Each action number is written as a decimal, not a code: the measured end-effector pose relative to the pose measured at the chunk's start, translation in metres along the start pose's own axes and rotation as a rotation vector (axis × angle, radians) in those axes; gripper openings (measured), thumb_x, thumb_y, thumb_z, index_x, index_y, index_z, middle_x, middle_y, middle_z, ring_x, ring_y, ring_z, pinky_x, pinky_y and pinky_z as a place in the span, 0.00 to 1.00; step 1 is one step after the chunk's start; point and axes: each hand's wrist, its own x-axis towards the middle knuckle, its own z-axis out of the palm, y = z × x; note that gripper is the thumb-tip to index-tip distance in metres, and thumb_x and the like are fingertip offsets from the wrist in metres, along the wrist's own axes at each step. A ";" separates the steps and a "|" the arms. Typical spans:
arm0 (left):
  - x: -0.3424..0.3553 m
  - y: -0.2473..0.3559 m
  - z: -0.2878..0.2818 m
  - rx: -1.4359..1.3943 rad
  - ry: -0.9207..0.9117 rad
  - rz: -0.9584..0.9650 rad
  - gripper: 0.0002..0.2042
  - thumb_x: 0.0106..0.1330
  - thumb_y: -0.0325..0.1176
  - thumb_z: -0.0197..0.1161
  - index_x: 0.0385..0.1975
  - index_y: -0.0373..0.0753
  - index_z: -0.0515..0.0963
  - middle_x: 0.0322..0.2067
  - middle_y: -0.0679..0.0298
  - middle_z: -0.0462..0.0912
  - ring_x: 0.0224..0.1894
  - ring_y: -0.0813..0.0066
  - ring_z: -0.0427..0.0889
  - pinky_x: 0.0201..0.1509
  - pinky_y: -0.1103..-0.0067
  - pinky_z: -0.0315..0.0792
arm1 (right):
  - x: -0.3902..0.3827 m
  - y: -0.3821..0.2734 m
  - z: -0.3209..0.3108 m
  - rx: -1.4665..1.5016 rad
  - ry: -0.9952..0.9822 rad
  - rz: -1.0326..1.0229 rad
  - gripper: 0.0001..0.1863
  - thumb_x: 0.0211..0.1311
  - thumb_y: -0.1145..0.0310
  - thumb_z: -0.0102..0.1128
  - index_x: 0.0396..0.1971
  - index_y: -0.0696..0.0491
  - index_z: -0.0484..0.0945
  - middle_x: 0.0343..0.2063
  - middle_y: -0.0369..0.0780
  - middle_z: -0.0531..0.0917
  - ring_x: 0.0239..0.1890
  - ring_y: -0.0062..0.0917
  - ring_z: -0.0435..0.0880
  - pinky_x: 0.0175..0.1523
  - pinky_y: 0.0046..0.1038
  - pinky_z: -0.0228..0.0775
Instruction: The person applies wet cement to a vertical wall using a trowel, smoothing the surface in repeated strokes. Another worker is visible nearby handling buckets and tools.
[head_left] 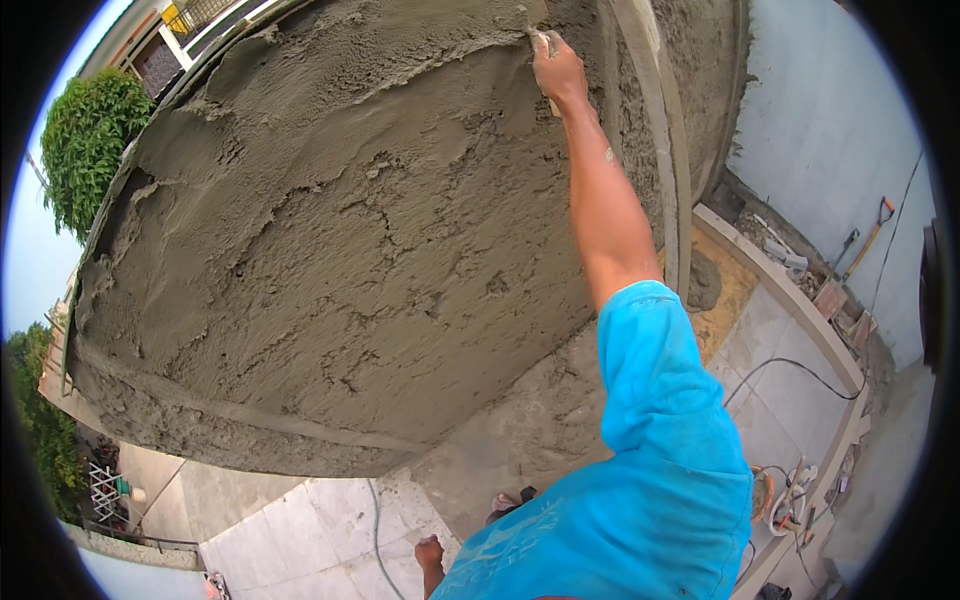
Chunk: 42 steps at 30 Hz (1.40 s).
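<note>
A broad panel of wet grey mortar (400, 230) fills the upper middle, rough and ridged, with cracks and smoother patches. At its upper right, my right hand (558, 72) is closed around a trowel (554, 108), mostly hidden by the hand and coated in mortar. The right arm is stretched far out, and the hand is against the mortar surface. Low in the view, near my body, my left hand (430, 552) hangs with its fingers curled into a fist, away from the panel. Nothing shows in it.
A pale curved edge strip (665, 130) borders the panel's right side. Sand (728, 285) lies below it. To the right are a pale wall (820, 120), an orange-handled shovel (868, 240) and a bucket (790, 505) with tools. A hose (378, 540) crosses the tiled floor (290, 540).
</note>
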 end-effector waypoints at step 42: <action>-0.084 0.014 -0.018 -0.440 -0.090 -0.138 0.11 0.68 0.36 0.58 0.39 0.34 0.77 0.29 0.60 0.80 0.21 0.73 0.79 0.14 0.81 0.63 | -0.143 0.023 0.023 0.951 -0.407 0.450 0.21 0.69 0.46 0.50 0.33 0.51 0.71 0.16 0.34 0.73 0.14 0.21 0.73 0.20 0.28 0.69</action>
